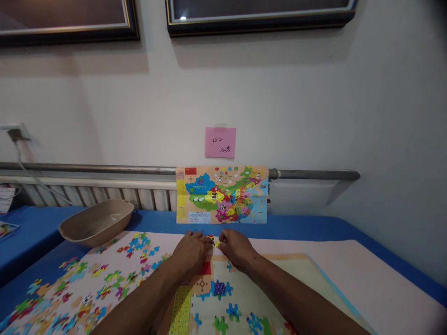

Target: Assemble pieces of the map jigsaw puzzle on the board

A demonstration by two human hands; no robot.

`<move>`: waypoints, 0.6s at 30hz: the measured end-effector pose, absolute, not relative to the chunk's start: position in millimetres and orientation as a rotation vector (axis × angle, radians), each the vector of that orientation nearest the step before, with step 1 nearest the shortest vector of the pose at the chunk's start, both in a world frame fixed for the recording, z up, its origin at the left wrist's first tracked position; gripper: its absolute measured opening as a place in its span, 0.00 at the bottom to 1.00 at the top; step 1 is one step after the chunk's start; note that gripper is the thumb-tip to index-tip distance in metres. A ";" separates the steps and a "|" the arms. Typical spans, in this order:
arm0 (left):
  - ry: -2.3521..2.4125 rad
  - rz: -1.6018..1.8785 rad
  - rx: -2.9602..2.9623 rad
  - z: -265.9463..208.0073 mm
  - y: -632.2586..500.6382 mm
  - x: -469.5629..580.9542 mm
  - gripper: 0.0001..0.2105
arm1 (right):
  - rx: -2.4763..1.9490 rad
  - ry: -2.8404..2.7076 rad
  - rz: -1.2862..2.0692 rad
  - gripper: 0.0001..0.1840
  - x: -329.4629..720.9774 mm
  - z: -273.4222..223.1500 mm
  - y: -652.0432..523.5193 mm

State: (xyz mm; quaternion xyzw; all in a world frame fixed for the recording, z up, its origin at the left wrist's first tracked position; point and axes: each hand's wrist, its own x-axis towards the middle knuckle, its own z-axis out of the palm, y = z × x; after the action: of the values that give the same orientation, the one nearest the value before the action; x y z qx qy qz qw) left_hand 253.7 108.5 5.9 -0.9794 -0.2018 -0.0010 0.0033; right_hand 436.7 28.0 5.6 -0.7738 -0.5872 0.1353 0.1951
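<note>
Between my hands, just beyond the board's far edge, are small jigsaw puzzle pieces (216, 243) in yellow with dark and red spots. My left hand (190, 251) has its fingers bent in on the left side of these pieces. From the right, my right hand (237, 249) pinches at the yellow part, its fingers curled. Both hands partly hide the pieces. Below them is the puzzle board (286, 270), pale with a peach and light-blue border. On it lie a joined yellow strip (180, 309), a purple-and-blue piece group (220, 288), a blue piece (233, 311) and green pieces (220, 324).
Many loose puzzle pieces (118, 279) cover the pink sheet at left. A beige oval basin (98, 223) stands behind them on the blue tablecloth (300, 228). A colourful map picture (223, 195) leans below a pipe (314, 175), under a pink note (220, 142).
</note>
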 end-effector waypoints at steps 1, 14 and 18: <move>-0.633 0.003 -3.068 6.3 108.4 253.9 0.10 | -2.179 -1.648 0.375 0.04 436.2 5.4 29.1; -0.648 0.053 -3.050 8.0 108.5 256.3 0.09 | -2.175 -1.788 0.332 0.04 438.1 6.7 27.9; -0.633 0.038 -3.055 9.0 107.1 256.4 0.09 | -2.169 -1.801 0.309 0.03 438.2 3.6 30.2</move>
State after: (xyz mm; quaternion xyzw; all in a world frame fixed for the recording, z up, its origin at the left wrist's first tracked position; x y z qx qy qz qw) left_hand 256.4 107.1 9.0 -0.9791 -0.2028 0.0122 0.0110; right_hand 438.2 30.2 3.6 -0.7559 -0.6276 0.1078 0.1521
